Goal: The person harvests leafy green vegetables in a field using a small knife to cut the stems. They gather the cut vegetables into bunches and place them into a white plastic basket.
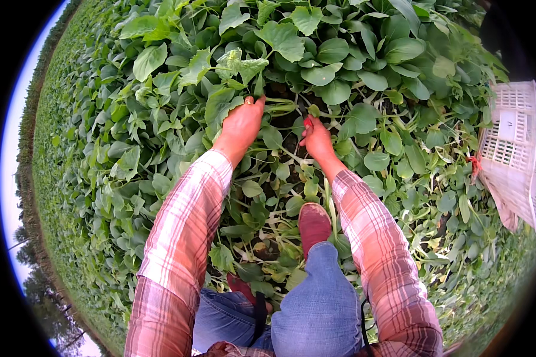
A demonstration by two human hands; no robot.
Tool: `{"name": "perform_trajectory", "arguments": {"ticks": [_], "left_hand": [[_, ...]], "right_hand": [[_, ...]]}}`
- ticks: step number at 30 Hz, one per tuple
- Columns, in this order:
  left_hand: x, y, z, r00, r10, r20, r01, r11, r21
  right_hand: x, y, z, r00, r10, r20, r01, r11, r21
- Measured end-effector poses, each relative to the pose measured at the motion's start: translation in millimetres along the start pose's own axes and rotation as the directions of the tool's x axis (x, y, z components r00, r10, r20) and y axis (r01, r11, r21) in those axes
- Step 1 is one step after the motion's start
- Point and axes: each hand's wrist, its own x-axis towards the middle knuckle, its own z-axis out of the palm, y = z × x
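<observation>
My left hand (241,127) is closed around a leafy green plant, its fingers partly hidden among the foliage. Pale green stalks (280,107) lean out just right of that hand, low over dark soil. A red-handled knife (308,122) is in my right hand (318,140), beside those stalks. Its dark blade points up and away, partly covered by stems and a small leaf. Lobed vine leaves (281,40) spread above my left hand, over rounder, smooth greens (335,50).
A white plastic crate (511,134) with red ties stands at the right. Cut stems and yellowing leaves (263,234) litter the ground near my red shoe (314,225). Dense greens (94,147) cover the left side. A dark shape is at the upper right.
</observation>
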Motion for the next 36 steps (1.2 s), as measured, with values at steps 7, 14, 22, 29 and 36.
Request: {"name": "perform_trajectory", "arguments": {"ticks": [7,14,22,29,36], "left_hand": [[10.5,-18.2,12.4,1.000,-0.011,0.006,0.012,0.997,-0.076],[9.1,-21.6,21.6,0.999,-0.022,-0.033,0.017,0.990,-0.140],[-21.7,-11.5,3.8,0.968,-0.019,-0.251,-0.059,0.952,-0.300],[-49.3,9.4,-14.4,0.903,0.160,-0.399,-0.300,0.899,-0.318],[-65.1,69.0,-74.5,0.788,0.548,-0.281,-0.583,0.810,-0.056]], "right_hand": [[6.5,14.6,0.9,1.000,0.006,0.024,-0.006,1.000,-0.013],[16.9,35.7,13.7,0.994,-0.087,-0.068,0.077,0.988,-0.137],[19.6,13.4,4.3,0.972,0.189,0.142,-0.231,0.889,0.395],[-45.4,-12.2,-15.0,0.989,0.063,0.134,-0.147,0.349,0.925],[-91.9,-34.2,-30.2,0.997,0.016,0.071,-0.070,0.477,0.876]]}}
